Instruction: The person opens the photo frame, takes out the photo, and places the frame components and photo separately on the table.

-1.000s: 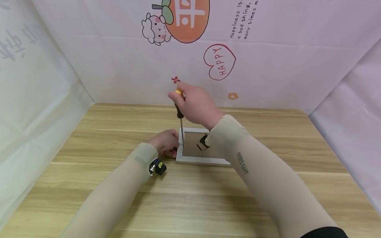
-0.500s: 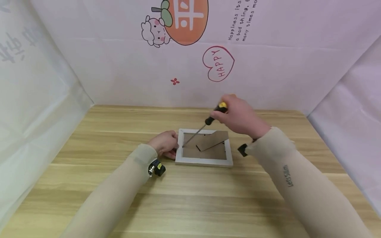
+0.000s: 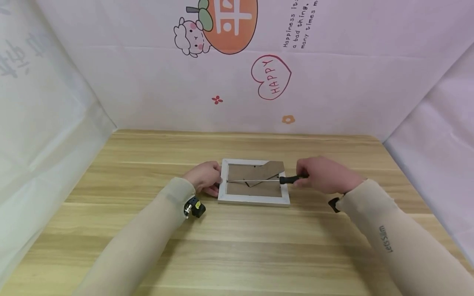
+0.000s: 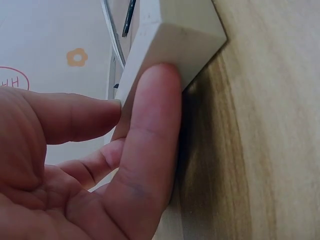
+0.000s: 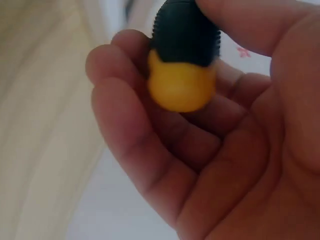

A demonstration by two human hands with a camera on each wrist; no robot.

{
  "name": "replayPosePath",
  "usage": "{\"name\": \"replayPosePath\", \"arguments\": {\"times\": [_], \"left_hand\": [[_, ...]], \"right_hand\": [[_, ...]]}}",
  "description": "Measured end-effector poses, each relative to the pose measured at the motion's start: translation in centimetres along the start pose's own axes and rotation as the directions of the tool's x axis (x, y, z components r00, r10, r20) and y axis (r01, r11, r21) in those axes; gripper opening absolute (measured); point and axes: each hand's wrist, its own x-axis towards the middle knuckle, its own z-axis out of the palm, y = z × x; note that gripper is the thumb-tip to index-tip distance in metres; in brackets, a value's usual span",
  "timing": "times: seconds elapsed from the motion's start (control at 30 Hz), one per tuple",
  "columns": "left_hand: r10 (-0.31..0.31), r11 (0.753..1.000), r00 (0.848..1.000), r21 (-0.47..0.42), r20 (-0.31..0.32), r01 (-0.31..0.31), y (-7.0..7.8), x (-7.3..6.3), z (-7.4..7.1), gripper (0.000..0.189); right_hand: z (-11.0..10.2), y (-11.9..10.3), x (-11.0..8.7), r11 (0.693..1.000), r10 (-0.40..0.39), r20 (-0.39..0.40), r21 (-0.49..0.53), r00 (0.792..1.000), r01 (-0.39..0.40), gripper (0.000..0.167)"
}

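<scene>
A white picture frame [image 3: 255, 200] lies face down on the table, its brown backing board [image 3: 235, 190] and flat stand leg [image 3: 273, 167] showing. My left hand [image 3: 203, 176] holds the frame's left edge. In the left wrist view, the thumb and a finger [image 4: 152, 110] of that hand touch the white border [image 4: 185, 37]. A screwdriver with a black and yellow handle [image 5: 182, 75] is gripped in my right hand [image 3: 329, 176], right of the frame. Its thin shaft [image 3: 255, 181] lies low and nearly flat across the backing, the tip at the left inner edge.
The wood-grain table [image 3: 229, 246] extends around the frame on all sides. White printed cloth [image 3: 148, 90] hangs behind it and at both sides. A small black camera [image 3: 196, 208] sits on the left wrist.
My right hand has swung right and down, tilting the screwdriver from upright to nearly flat, while its tip stays at the frame's left inner edge. The left hand and frame have stayed put.
</scene>
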Motion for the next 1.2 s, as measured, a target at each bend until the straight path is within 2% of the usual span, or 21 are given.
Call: {"name": "replayPosePath", "arguments": {"times": [0.13, 0.27, 0.53, 0.7, 0.87, 1.0, 1.2], "left_hand": [[-0.003, 1.000, 1.000, 0.002, -0.002, 0.003, 0.0, -0.1, 0.0, 0.016], [0.003, 1.000, 1.000, 0.011, -0.002, -0.003, -0.1, -0.1, 0.1, 0.018], [0.005, 1.000, 1.000, 0.017, -0.007, -0.005, 0.0, -0.2, 0.2, 0.018], [0.005, 1.000, 1.000, 0.015, -0.010, -0.005, -0.1, -0.1, 0.1, 0.017], [0.005, 1.000, 1.000, 0.011, -0.010, -0.005, -0.1, -0.1, 0.0, 0.017], [0.005, 1.000, 1.000, 0.008, -0.012, -0.005, -0.2, 0.0, 0.0, 0.017], [0.005, 1.000, 1.000, 0.009, -0.005, -0.005, -0.1, 0.0, 0.0, 0.018]], "right_hand": [[1.4, 0.4, 0.3, 0.999, -0.039, 0.053, 0.011, 0.998, 0.039, 0.010], [2.0, 0.7, 0.1, 0.999, -0.043, 0.069, 0.008, 0.997, 0.043, 0.006], [2.5, 1.6, -1.4, 0.997, -0.026, 0.028, -0.066, 0.999, 0.028, 0.008], [3.2, 1.9, -2.2, 0.991, -0.044, 0.022, -0.123, 0.999, 0.046, 0.021], [4.0, 2.3, -3.0, 0.988, -0.074, -0.005, -0.135, 0.997, 0.073, 0.020], [4.5, 3.5, -4.0, 0.990, -0.074, -0.038, -0.123, 0.997, 0.069, 0.020], [5.0, 6.8, -5.8, 0.994, -0.003, -0.063, -0.109, 0.998, -0.003, 0.015]]}}
